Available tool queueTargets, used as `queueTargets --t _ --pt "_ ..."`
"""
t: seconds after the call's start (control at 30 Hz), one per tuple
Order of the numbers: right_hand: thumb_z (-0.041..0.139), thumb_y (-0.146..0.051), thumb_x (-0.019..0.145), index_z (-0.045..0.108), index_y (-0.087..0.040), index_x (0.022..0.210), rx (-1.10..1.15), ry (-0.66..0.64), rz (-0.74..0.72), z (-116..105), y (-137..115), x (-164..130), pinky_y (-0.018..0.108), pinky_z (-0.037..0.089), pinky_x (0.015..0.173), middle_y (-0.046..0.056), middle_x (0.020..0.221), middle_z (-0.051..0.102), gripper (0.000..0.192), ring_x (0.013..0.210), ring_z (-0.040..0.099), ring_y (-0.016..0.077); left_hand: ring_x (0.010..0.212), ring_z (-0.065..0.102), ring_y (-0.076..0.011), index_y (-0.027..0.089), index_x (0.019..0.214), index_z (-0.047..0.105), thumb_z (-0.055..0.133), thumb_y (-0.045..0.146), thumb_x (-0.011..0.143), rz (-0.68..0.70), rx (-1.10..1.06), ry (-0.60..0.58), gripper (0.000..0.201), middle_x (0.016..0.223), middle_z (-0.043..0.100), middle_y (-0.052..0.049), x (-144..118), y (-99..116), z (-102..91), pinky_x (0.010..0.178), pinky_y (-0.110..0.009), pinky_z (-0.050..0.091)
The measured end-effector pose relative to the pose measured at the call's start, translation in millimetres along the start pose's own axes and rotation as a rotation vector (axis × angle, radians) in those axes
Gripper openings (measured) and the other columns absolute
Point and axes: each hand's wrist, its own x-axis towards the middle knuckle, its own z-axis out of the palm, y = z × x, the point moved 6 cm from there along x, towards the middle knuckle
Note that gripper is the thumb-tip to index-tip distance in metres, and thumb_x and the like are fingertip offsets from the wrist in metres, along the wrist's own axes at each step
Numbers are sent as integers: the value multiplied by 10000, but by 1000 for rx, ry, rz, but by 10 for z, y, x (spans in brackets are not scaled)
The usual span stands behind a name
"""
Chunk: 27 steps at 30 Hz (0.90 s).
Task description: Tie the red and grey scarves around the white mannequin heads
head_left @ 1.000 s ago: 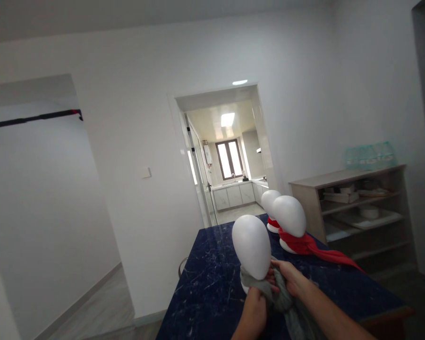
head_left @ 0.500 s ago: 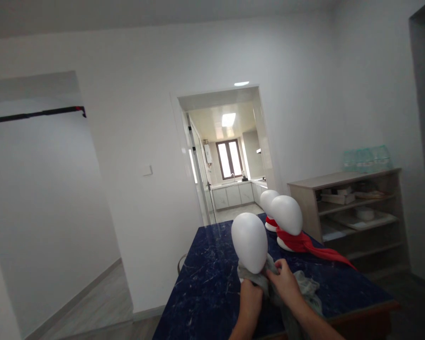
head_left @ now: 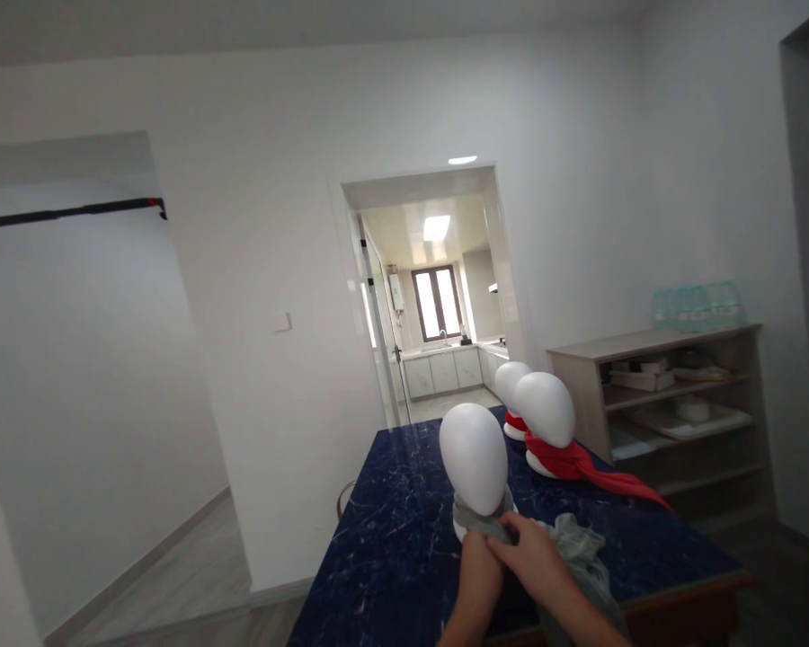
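Note:
A white mannequin head (head_left: 473, 456) stands on the dark blue table in front of me, with a grey scarf (head_left: 576, 544) around its neck. The scarf's loose part spreads to the right and hangs over the near edge. At the front of the neck, my right hand (head_left: 527, 544) pinches the scarf between thumb and fingers. My left hand (head_left: 480, 557) is closed at the scarf just beside it, its fingertips partly hidden. Both hands nearly touch below the head's chin.
Two more white heads stand behind to the right; the nearer head (head_left: 546, 409) wears a red scarf (head_left: 597, 472) trailing right. The blue marbled table (head_left: 391, 512) reaches toward a doorway. A wooden shelf (head_left: 653, 340) with bottles (head_left: 697, 305) on top stands at the right wall.
My right hand has moved left and slightly down, closer to my left hand. The scarf now lies closer round the front of the neck.

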Motion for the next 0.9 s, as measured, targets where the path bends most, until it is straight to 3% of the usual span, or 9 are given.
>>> queueTargets --t 0.17,0.37,0.6,0.73,0.9 --pt "623 -248 851 706 -215 798 -6 24 41 -59 43 106 278 394 685 34 801 750 104 792 680 222 899 726 -324 153 930 787 707 277 777 -57 39 8 213 949 803 -148 22 9 -79 842 -397 529" --pt "607 -143 868 669 -236 930 -93 91 43 -179 3 106 284 396 765 48 866 745 128 882 690 233 956 728 -330 123 989 803 771 267 710 -89 -124 12 316 993 812 -133 86 -41 -135 871 -376 533" --pt "487 -41 954 648 -177 1128 -563 146 -132 -200 5 126 340 348 876 104 976 714 273 946 645 268 953 734 -287 109 1062 784 799 259 657 -195 -493 5 432 1047 799 -124 88 -156 -151 895 -365 538" --pt "437 -11 960 677 -190 1166 -620 120 -285 -131 10 162 351 361 892 105 1043 711 364 1013 622 277 882 728 -242 139 1057 753 778 230 620 -303 -699 24 447 1001 782 -94 21 -130 -159 846 -333 544" --pt "462 -41 936 714 -202 1092 -602 88 -327 -154 -69 149 352 425 870 109 1028 704 337 995 611 277 821 713 -195 183 1111 702 769 174 644 -396 -813 -39 472 951 755 -53 -53 -96 -90 844 -320 544"
